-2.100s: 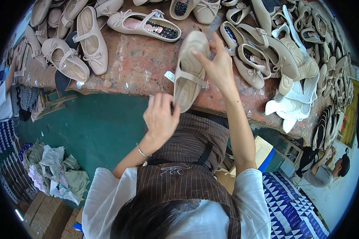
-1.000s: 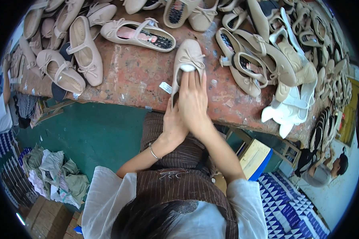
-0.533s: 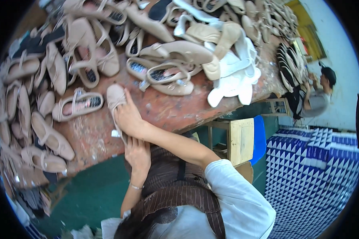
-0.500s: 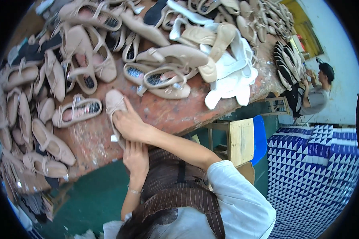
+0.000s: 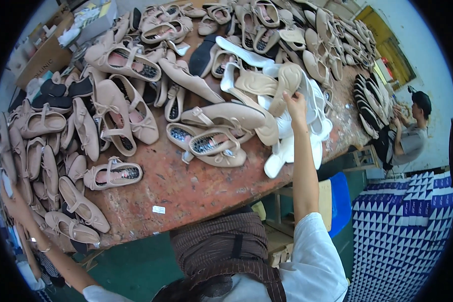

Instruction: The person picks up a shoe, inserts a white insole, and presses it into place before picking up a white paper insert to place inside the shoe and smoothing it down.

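My right hand reaches to the middle of the table and pinches the edge of a beige insole on a heap of insoles. White insoles lie under and beside it. Out at the far left rim, my left hand is by the piled beige shoes, close to the toe end of one shoe. Its fingers are small and partly hidden, so a grip does not show. Beige strapped flats with bows, such as this one, lie between the hands.
A small white label lies near the front edge of the red, worn table. Cartons stand at the back left. A co-worker sits at the right beside striped shoes. A blue stool and stacked patterned boxes are at the right.
Both hands have left the shoe they held at the table's front. The left swung to the far left pile, the right reached to the insoles. A white label now lies there. The view shifted.
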`<state>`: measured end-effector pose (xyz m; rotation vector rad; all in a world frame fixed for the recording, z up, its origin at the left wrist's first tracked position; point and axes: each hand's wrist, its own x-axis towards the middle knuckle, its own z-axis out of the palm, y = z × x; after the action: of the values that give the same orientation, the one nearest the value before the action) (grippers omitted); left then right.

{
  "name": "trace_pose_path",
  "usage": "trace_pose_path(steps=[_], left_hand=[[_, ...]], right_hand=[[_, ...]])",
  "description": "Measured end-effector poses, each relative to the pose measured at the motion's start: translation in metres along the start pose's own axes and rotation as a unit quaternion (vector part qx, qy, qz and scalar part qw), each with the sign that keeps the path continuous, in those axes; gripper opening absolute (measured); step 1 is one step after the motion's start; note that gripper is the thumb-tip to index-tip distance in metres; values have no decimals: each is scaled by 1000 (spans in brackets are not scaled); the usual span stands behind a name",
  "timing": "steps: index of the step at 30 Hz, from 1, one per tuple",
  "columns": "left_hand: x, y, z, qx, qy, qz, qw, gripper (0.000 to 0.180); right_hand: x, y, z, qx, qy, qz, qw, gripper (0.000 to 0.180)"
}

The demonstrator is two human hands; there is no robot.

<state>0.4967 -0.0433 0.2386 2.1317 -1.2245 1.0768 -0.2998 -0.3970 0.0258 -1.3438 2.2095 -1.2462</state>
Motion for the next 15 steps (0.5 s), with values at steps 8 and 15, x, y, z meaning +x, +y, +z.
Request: trace_pose_path(steps=[8, 15], left_hand=[[-192, 293, 27, -223, -394, -79, 888, 39], [-220, 322, 25, -215, -334, -158, 904, 28]], right_hand=[[11, -95, -63, 537, -166, 10, 827, 25], [-84, -127, -129, 722, -406, 17, 560, 61]])
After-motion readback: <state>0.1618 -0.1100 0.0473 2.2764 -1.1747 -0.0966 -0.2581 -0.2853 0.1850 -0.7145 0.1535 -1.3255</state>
